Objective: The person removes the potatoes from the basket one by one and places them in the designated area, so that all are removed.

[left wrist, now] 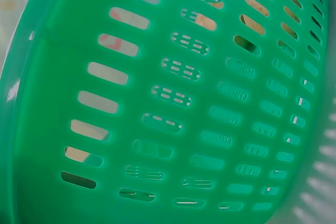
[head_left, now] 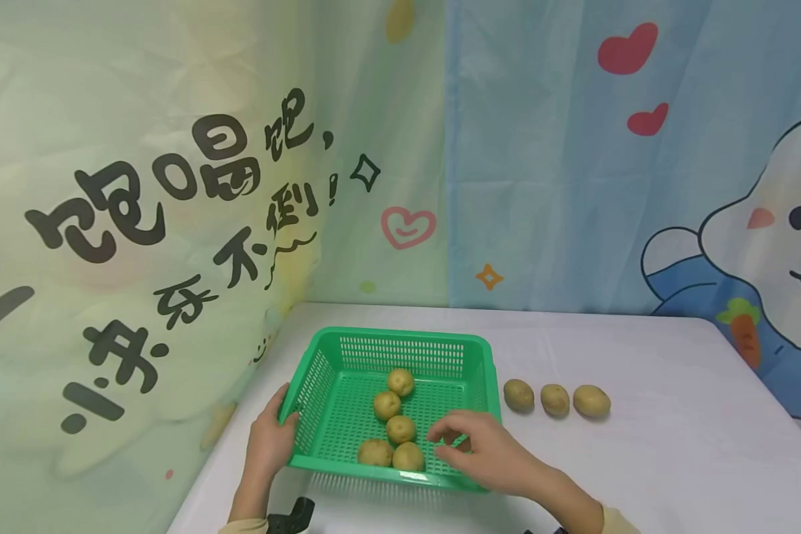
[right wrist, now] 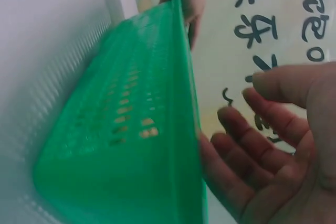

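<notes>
A green plastic basket (head_left: 343, 404) with slotted walls is at the front left of the white table. Several potatoes (head_left: 400, 429) lie inside it, mostly in its front half. At the basket's left rim my left hand (head_left: 271, 439) grips the edge, thumb on top. My right hand (head_left: 490, 454) hovers by the front right corner with loosely bent fingers and holds nothing. The right wrist view shows its palm and fingers (right wrist: 252, 150) close to the green rim. The left wrist view is filled by the basket's slotted wall (left wrist: 131, 103), and the left hand is out of that view.
To the right of the basket, three potatoes (head_left: 555, 400) lie in a row on the white table (head_left: 674, 445). Printed curtains (head_left: 541, 185) hang behind and to the left of it. A small black object (head_left: 292, 517) shows near my left wrist.
</notes>
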`<state>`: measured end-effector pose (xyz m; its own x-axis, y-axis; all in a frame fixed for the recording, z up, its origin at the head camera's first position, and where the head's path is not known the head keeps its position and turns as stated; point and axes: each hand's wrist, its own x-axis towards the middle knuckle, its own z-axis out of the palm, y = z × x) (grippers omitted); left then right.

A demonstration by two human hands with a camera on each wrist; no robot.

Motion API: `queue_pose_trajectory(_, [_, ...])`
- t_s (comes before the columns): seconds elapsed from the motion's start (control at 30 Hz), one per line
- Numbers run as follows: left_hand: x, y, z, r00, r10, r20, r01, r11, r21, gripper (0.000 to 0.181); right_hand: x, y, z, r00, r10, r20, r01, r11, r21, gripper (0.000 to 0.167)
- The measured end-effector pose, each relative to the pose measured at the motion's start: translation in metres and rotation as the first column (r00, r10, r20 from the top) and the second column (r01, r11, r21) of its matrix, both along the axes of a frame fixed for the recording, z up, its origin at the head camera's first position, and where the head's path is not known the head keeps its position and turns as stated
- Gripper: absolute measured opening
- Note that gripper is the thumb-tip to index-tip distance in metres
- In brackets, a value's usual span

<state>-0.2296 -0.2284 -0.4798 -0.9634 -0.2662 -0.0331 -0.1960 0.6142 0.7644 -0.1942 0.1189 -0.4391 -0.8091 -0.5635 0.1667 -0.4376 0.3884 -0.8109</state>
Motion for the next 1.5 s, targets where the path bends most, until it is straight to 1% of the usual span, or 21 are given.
queue_pose_trajectory(0.17, [0.0,0.001,0.0,1.0,0.005,0.006,-0.005,1.0,-0.003,0.057,-0.008,-0.014,-0.009,0.999,-0.033,-0.002,0.033,0.999,-0.003,0.011])
queue_pose_trajectory(0.27, [-0.001,0.001,0.0,1.0,0.004,0.007,-0.004,1.0,-0.004,0.057,-0.015,-0.018,-0.015,0.997,-0.047,0.061,0.049,0.998,-0.037,0.012])
queue_pose_trajectory(0.4, [-0.003,0.001,0.0,1.0,0.0,0.002,0.0,1.0,-0.001,0.057,-0.023,-0.02,-0.019,0.982,-0.063,0.175,0.078,0.994,-0.078,0.019])
queue_pose_trajectory(0.5, [-0.003,-0.001,0.002,1.0,0.002,-0.004,-0.002,1.0,-0.002,0.057,-0.031,-0.021,-0.016,0.974,-0.053,0.219,0.079,0.991,-0.111,0.022])
queue_pose_trajectory(0.6, [-0.003,-0.002,0.003,1.0,0.008,-0.009,-0.008,1.0,-0.005,0.057,-0.04,-0.021,-0.009,0.963,-0.023,0.269,0.072,0.982,-0.175,0.024])
queue_pose_trajectory(0.67, [-0.003,-0.003,0.003,1.0,0.01,-0.008,-0.01,1.0,-0.001,0.057,-0.049,-0.021,-0.004,0.95,-0.013,0.312,0.087,0.971,-0.224,0.025])
queue_pose_trajectory(0.73, [-0.002,-0.003,0.003,1.0,0.014,-0.003,-0.014,1.0,0.002,0.057,-0.059,-0.02,0.001,0.929,-0.016,0.369,0.123,0.956,-0.267,0.026])
queue_pose_trajectory(0.83, [-0.002,-0.004,0.002,1.0,0.015,0.004,-0.015,1.0,0.003,0.057,-0.074,-0.02,0.003,0.895,-0.058,0.443,0.203,0.936,-0.288,0.026])
queue_pose_trajectory(0.93, [-0.002,-0.004,0.002,1.0,0.013,0.008,-0.013,1.0,0.003,0.057,-0.088,-0.021,0.001,0.858,-0.117,0.5,0.277,0.925,-0.26,0.026])
queue_pose_trajectory(1.0, [-0.001,-0.005,0.001,1.0,0.012,0.003,-0.012,1.0,0.001,0.057,-0.097,-0.022,-0.003,0.838,-0.163,0.52,0.318,0.921,-0.225,0.026])
queue_pose_trajectory(1.07, [-0.001,-0.005,0.001,1.0,0.013,0.0,-0.013,1.0,0.002,0.057,-0.104,-0.024,-0.007,0.83,-0.199,0.522,0.339,0.922,-0.188,0.026])
queue_pose_trajectory(1.13, [0.0,-0.005,0.0,1.0,0.016,0.0,-0.016,1.0,0.004,0.056,-0.111,-0.026,-0.012,0.83,-0.228,0.509,0.349,0.924,-0.155,0.026])
queue_pose_trajectory(1.23, [-0.001,-0.004,-0.002,1.0,0.022,0.0,-0.022,1.0,0.011,0.057,-0.118,-0.028,-0.018,0.842,-0.258,0.474,0.344,0.933,-0.104,0.028])
queue_pose_trajectory(1.4, [-0.002,-0.001,-0.004,1.0,0.019,-0.004,-0.019,1.0,0.01,0.057,-0.129,-0.03,-0.028,0.85,-0.31,0.425,0.349,0.937,-0.013,0.03])
queue_pose_trajectory(1.47, [-0.002,-0.001,-0.004,1.0,0.018,-0.004,-0.018,1.0,0.006,0.057,-0.133,-0.033,-0.031,0.859,-0.329,0.391,0.35,0.937,0.019,0.031])
queue_pose_trajectory(1.5, [-0.002,-0.001,-0.004,1.0,0.017,-0.003,-0.017,1.0,0.004,0.057,-0.134,-0.035,-0.032,0.868,-0.334,0.367,0.346,0.938,0.034,0.032])
